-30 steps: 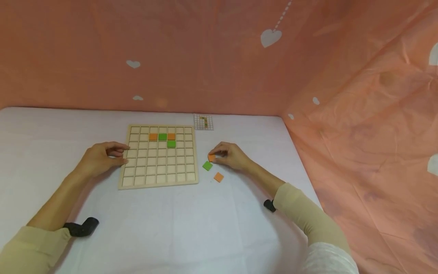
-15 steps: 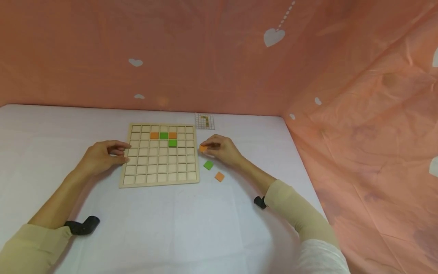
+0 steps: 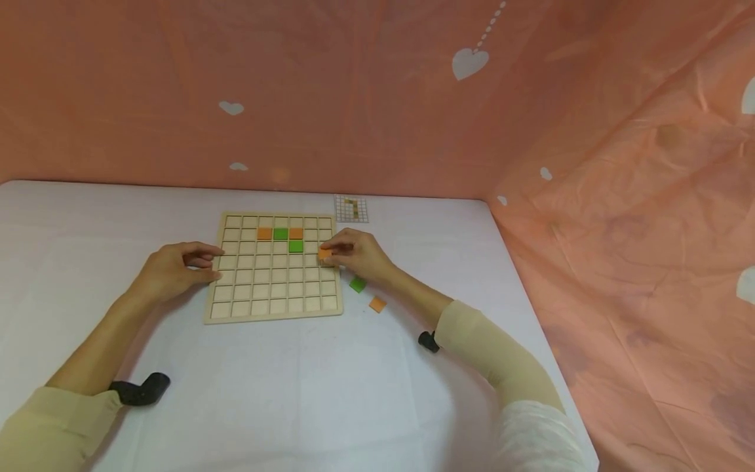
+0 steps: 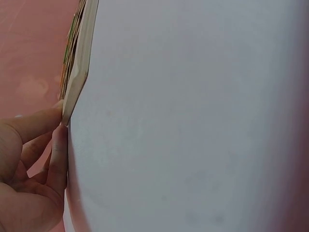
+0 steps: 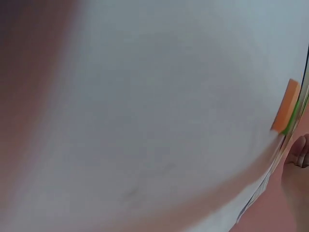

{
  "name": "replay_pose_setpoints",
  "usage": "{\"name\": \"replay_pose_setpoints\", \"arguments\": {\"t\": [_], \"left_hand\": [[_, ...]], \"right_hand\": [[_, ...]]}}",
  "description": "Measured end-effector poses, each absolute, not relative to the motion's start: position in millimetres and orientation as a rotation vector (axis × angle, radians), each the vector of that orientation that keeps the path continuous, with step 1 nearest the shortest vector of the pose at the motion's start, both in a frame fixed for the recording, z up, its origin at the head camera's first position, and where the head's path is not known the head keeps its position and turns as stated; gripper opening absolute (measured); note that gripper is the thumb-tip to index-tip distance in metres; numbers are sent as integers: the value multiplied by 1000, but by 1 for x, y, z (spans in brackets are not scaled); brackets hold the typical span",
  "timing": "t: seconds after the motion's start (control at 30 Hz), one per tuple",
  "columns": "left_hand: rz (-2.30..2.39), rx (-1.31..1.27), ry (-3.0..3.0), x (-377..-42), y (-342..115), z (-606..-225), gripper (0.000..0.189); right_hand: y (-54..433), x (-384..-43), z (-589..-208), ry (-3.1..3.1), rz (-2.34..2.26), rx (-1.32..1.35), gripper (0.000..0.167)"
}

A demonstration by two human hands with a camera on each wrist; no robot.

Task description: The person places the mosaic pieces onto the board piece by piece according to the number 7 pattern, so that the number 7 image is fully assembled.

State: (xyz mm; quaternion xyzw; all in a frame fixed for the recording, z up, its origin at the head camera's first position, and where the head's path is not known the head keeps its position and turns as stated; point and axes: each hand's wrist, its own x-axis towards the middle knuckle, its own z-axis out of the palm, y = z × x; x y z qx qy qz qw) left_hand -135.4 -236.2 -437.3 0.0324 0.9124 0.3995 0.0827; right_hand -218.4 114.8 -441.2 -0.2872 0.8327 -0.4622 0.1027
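I have a white-covered desk (image 3: 265,387) running back to an orange-pink curtain (image 3: 354,98) with white hearts (image 3: 470,64); the same cloth closes off the right side. A small printed grid card (image 3: 351,209) lies just past the board's far right corner.

The wooden board (image 3: 277,274) sits flat, left of the desk's middle. It is close to square, so I read no long axis; its far edge runs nearly parallel to the curtain. In its second row from the back I see orange, green, orange tiles (image 3: 280,234), with one green tile (image 3: 295,246) directly in front of the right-hand orange. Two loose tiles (image 3: 377,304), green and orange, lie turned cornerwise on the desk, beside the board's right edge.

My right hand (image 3: 358,254) has a narrow grip, thumb and fingers pinching a square orange tile (image 3: 325,253) at the board's rightmost column; whether it touches the wood I can't tell. My left hand (image 3: 177,270) keeps a wider grip, thumb and forefinger spaced apart along the board's left rim, touching it.
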Motion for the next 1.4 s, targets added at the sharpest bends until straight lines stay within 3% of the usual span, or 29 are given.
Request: {"name": "replay_pose_setpoints", "arguments": {"t": [0.67, 1.4], "left_hand": [[1204, 88, 2729, -136, -238, -437, 48], [1198, 92, 2718, -136, -236, -438, 49]], "right_hand": [[69, -223, -435, 2561, -1037, -995, 26], [65, -221, -448, 2578, -980, -1025, 29]]}}
